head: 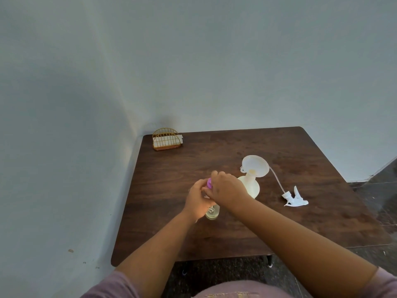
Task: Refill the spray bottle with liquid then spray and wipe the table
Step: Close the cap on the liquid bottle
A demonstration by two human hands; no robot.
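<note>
A clear refill bottle point(212, 212) of pale yellow liquid is held over the dark wooden table point(171, 168). My left hand point(197, 201) grips its body. My right hand point(227, 188) is closed over its purple cap point(209, 183) at the top. Just behind my right hand stands the pale spray bottle point(252, 186) with a white funnel point(255, 166) seated in its neck. The white trigger sprayer head point(295, 197) lies on the table to the right, its thin tube point(277, 179) running back toward the funnel.
A gold wire napkin holder point(166, 139) with white napkins stands at the table's far left corner. The table sits against grey walls at the back and left. Dark floor shows to the right and below the near edge.
</note>
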